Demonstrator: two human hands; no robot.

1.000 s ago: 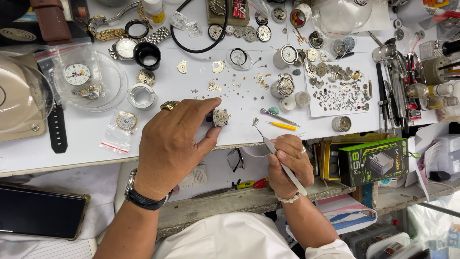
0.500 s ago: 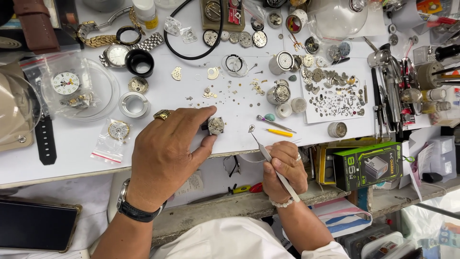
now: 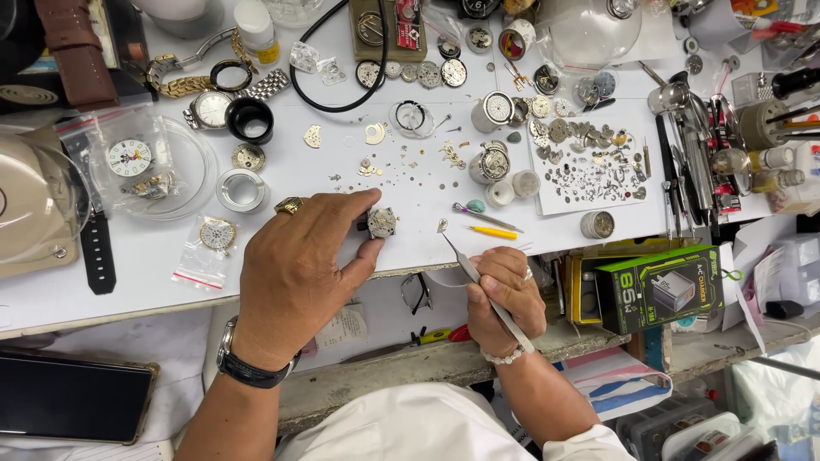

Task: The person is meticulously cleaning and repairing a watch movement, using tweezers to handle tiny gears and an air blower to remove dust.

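The left hand (image 3: 295, 273) pinches a small watch movement (image 3: 381, 222) between thumb and fingers, resting on the white surface (image 3: 410, 205) near its front edge. The right hand (image 3: 504, 294) grips slim tweezers (image 3: 461, 260), tips raised just right of the movement, with a yellow-handled tool (image 3: 491, 231) lying nearby.

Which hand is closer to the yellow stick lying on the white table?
Right. The right hand, holding tweezers, sits just below the yellow stick. The left hand is farther off to its left, fingers on a small watch movement.
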